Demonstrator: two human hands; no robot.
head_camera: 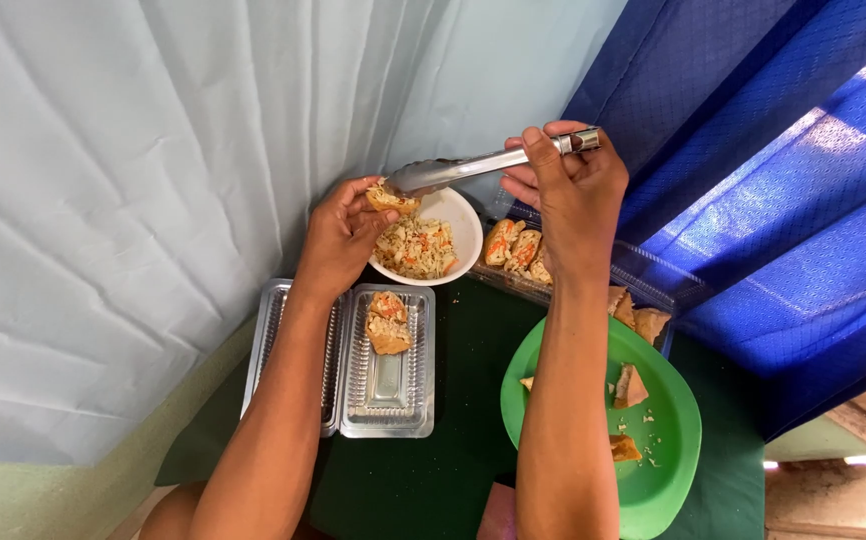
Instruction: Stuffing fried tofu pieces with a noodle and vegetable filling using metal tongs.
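From the head camera, looking down: the left hand [341,238] is curled around a small piece of fried tofu [390,199] and holds it up over the edge of the white bowl [465,232]. The bowl has chopped filling [416,247] in it, pale with orange bits. The right hand [575,196] is closed tight around the handle of the metal tongs [473,167]. The tips of the tongs touch the top of the tofu piece, so the step looks like stuffing filling into it.

Below the left hand sits an open clear plastic box [393,390] on the dark green table [423,480]. Two filled pieces [388,322] already lie at the far end of the box.

To the right is a clear tray [653,275] with more filled pieces, and a green plate [668,440] with plain tofu pieces.

Next, I think the filled piece needs a gentle hold, kept level, so nothing spills on the way to the box.
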